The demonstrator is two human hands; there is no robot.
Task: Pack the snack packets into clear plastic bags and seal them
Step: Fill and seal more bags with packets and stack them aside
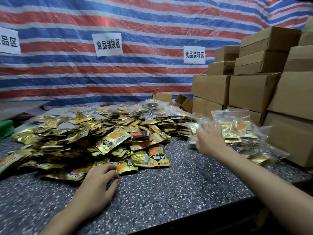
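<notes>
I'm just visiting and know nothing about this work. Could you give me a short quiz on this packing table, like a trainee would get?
1. True or false: the brown cardboard boxes are stacked left of the heap of loose gold foil snack packets.
2. The right hand reaches to: A) a green tray; B) filled clear plastic bags; C) a white paper sign.
3. Fill in: the fingers of the left hand touch the heap's ___ edge, near or far from the person.
Key: 1 false; 2 B; 3 near.
</notes>
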